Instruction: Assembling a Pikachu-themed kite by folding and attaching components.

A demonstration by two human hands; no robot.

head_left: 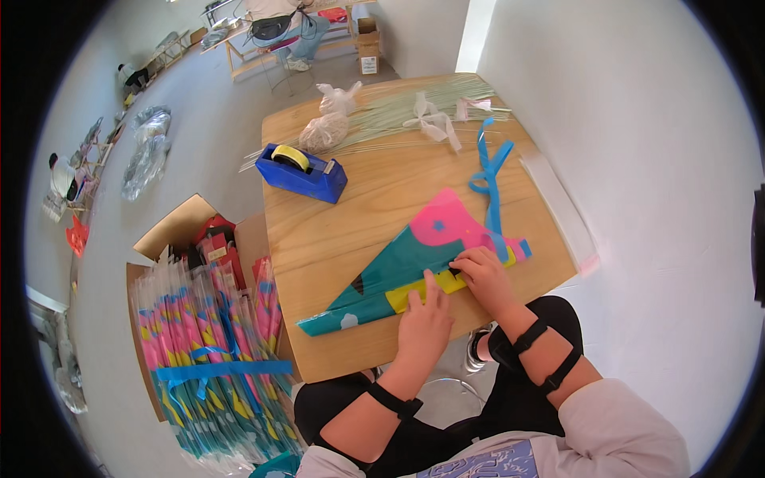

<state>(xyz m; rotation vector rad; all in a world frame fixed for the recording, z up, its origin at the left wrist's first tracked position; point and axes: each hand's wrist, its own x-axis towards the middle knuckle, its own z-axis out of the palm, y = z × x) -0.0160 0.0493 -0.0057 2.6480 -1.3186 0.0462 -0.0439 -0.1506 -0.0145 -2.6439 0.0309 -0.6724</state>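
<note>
A folded kite (382, 271) of thin, shiny teal, pink and yellow sheet lies slantwise across the wooden table (319, 231). My left hand (425, 319) rests on its yellow near edge, the index finger stretched forward and the palm low. At the right part of the same edge, my right hand (483, 275) has its thumb and fingertips closed on the sheet, beside a small dark piece. What lies under the right fingers is partly hidden. From the kite's pink right end a blue ribbon (492, 191) runs loosely toward the back.
A blue tape dispenser (307, 177) stands at the table's left. Behind lie thin pale rods (382, 111), a knotted plastic bag (325, 131) and a white strip (433, 119). A carton (171, 227) holding bundled, sleeved kites (211, 342) sits left. A wall (637, 159) is close on the right.
</note>
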